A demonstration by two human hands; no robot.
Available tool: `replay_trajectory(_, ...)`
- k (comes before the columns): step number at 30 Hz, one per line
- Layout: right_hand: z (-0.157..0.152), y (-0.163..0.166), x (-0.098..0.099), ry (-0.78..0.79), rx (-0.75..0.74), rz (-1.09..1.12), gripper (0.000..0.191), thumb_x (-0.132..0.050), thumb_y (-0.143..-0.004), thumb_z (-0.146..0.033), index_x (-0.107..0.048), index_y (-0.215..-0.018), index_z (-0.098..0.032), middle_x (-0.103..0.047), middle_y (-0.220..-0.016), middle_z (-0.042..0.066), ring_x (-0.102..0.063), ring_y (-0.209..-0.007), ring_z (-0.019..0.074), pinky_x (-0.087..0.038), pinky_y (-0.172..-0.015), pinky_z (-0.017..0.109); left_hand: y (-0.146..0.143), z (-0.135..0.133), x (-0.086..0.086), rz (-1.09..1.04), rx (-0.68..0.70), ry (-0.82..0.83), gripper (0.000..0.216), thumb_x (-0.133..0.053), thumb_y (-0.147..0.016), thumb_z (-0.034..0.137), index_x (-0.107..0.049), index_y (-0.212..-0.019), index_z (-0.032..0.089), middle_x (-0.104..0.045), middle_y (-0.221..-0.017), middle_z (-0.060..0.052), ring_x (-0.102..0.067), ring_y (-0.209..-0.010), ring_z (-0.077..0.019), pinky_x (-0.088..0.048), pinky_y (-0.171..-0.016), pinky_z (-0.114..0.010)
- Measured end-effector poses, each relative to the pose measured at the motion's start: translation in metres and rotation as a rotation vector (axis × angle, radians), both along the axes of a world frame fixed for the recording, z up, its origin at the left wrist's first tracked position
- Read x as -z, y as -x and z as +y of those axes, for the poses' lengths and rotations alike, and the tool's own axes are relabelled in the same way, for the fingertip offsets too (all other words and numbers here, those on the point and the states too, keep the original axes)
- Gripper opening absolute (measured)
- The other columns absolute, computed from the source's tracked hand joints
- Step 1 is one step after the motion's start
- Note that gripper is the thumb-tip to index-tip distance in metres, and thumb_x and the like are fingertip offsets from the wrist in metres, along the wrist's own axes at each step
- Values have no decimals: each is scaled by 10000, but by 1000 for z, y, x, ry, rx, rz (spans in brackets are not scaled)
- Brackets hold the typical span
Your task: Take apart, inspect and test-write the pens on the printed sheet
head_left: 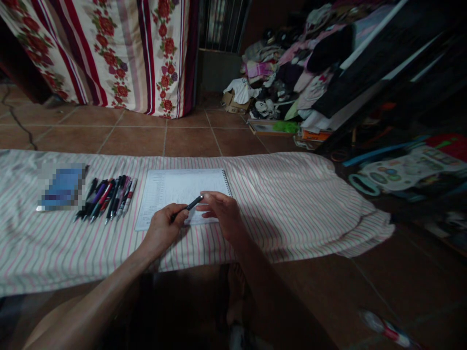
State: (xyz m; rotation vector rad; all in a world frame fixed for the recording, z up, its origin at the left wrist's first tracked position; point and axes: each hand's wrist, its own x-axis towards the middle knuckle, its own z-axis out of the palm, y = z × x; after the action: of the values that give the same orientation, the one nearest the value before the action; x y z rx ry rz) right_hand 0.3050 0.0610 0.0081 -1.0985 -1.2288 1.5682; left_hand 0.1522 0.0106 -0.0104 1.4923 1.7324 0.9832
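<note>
My left hand (162,229) is closed around the lower end of a dark pen (189,207). My right hand (222,214) pinches the pen's other end with its fingertips. Both hands hover over the near edge of a spiral-bound notebook (175,189), open to a lined white page, which lies on a striped pink-and-white cloth (292,204) spread over the tiled floor. A row of several pens (107,197) lies on the cloth to the left of the notebook.
A blurred blue flat object (62,188) lies left of the pens. A floral striped curtain (109,48) hangs at the back. A heap of clothes and boxes (292,73) and toys (401,170) fill the right side. Brown floor tiles (146,136) lie beyond the cloth.
</note>
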Motion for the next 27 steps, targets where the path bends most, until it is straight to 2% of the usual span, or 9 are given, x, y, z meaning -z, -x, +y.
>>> replay_trajectory(4,0,-1,0,6,-6,9,335,-619,-722,-409,-631,-945,-159,-687,-825,49,-683,-684,165,-496,-493,192,0,0,2,-56,-5,10,287,-494,-766,360,-661,-888,160,-619,-660,-15,-563,-648,-159,-428,-572,-259)
replay_trajectory(12,1,-2,1,8,13,-19,311,-633,-707,-412,-650,-876,-152,-691,-766,49,-683,-694,177,-492,-483,192,-1,-2,-5,118,46,-48,278,-441,-818,330,-650,-922,179,-626,-750,-26,-575,-721,-160,-416,-639,-266)
replay_trajectory(27,3,-1,2,23,38,0,305,-642,-699,-398,-652,-864,-141,-691,-763,48,-681,-683,168,-501,-522,208,-2,-3,-5,232,52,-153,266,-447,-838,294,-646,-968,173,-628,-800,-42,-579,-733,-163,-417,-659,-273)
